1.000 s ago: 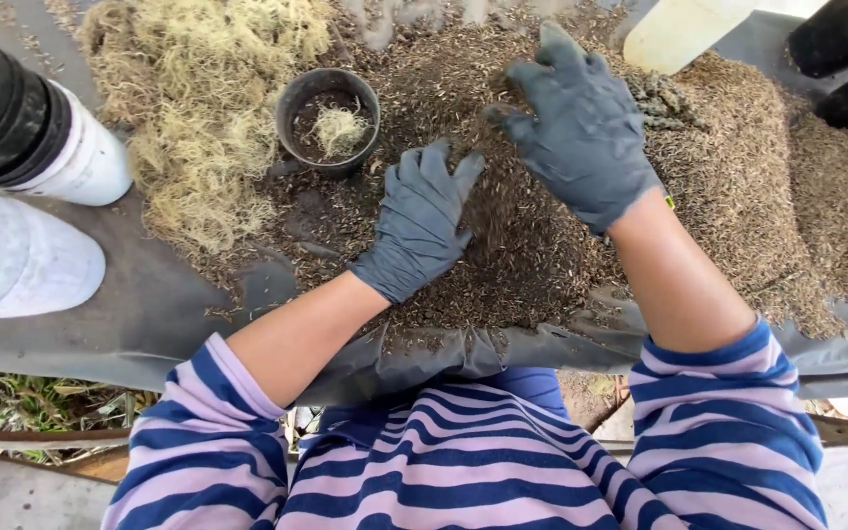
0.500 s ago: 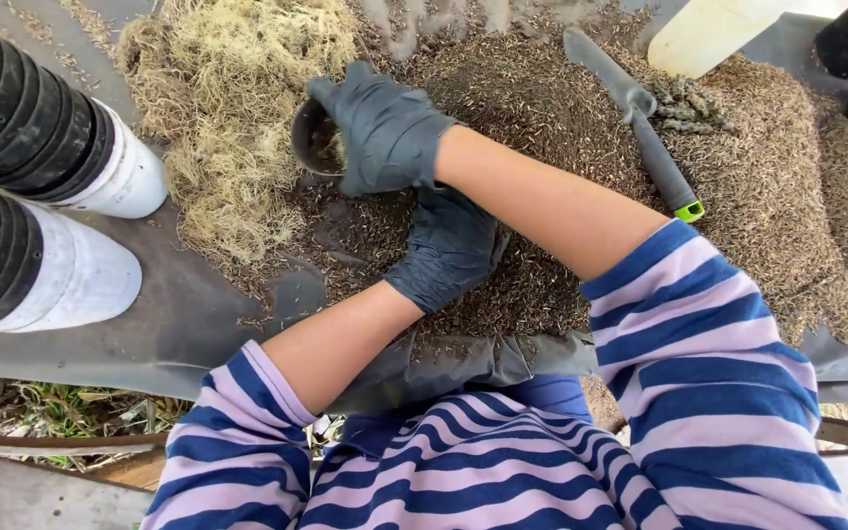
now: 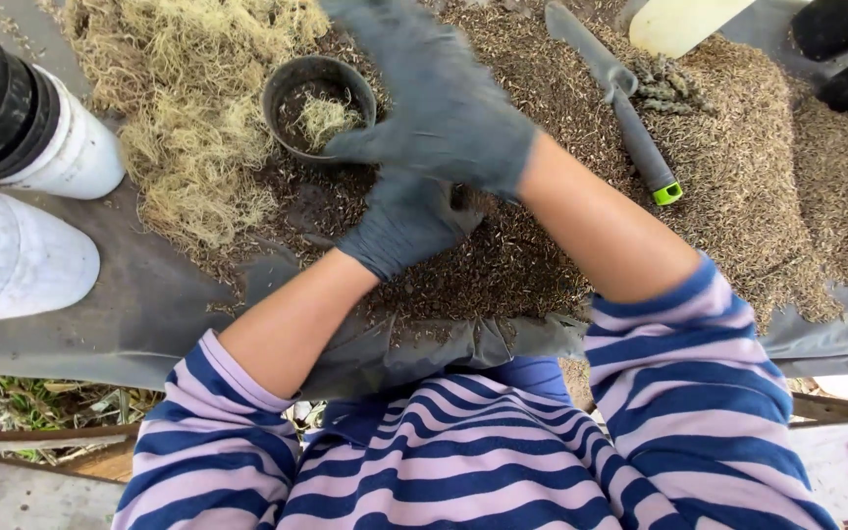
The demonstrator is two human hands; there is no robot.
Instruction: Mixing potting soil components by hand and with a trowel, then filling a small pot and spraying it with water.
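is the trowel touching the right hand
Apart. The head view shows the trowel lying on the soil, with bare soil between it and the right hand.

- Your right hand (image 3: 444, 108) in the upper middle of the frame is blurred, and the top edge cuts off its fingertips.
- Your left hand (image 3: 404, 221) lies under the right one; its fingers are hidden, so you cannot tell if they hold something.
- The trowel (image 3: 615, 93) at the upper right loses its blade tip at the top edge.
- The stacked pots (image 3: 12, 128) on the left are cut by the left edge.
- The pale container (image 3: 679, 22) and the black pots (image 3: 841, 49) in the upper right corner show only in part.
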